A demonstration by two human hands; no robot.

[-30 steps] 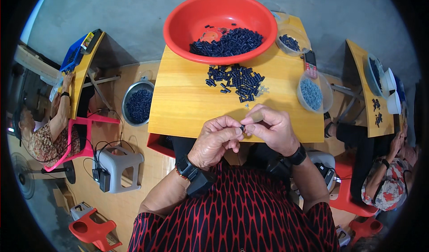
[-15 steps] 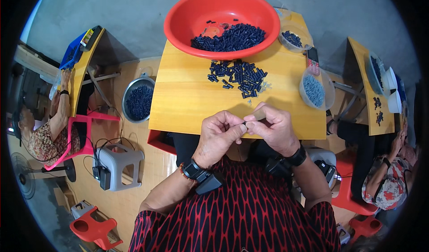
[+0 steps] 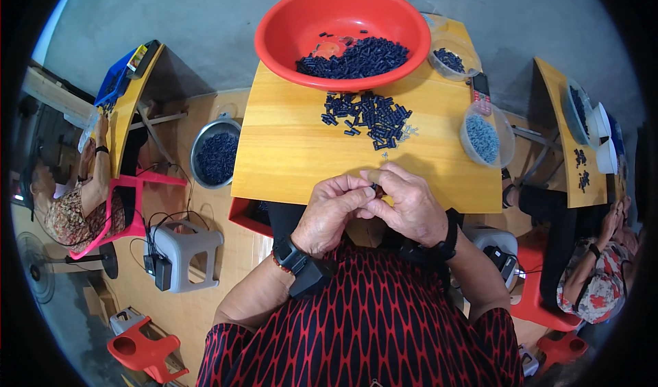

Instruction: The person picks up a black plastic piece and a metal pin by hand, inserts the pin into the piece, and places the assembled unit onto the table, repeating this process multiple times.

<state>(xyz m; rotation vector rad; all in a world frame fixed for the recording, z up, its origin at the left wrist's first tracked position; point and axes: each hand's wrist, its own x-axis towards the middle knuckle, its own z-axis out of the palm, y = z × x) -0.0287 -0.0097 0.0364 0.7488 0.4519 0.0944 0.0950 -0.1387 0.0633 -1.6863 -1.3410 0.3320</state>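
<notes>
My left hand (image 3: 330,212) and my right hand (image 3: 416,205) meet above the near edge of the yellow table (image 3: 288,150). Their fingertips are pinched together around a small dark piece (image 3: 377,190), mostly covered by the fingers. It looks like one of the short black cylindrical parts, though its exact shape is hidden. Just beyond my hands lies a loose pile of these black parts (image 3: 377,123), with a few small grey pins (image 3: 409,130) scattered at its right side.
Behind the pile stands a big red basin (image 3: 271,41) partly filled with black parts. Along the right are a clear bowl of grey pins (image 3: 482,140), a keypad phone (image 3: 481,89) and another clear tub (image 3: 473,52). A metal bowl (image 3: 199,143) is at left; co-workers sit on both sides.
My right hand has turned inward and closed in over the left fingertips; its wrist has lowered slightly. The small dark piece stays between the fingers. The piles look the same.
</notes>
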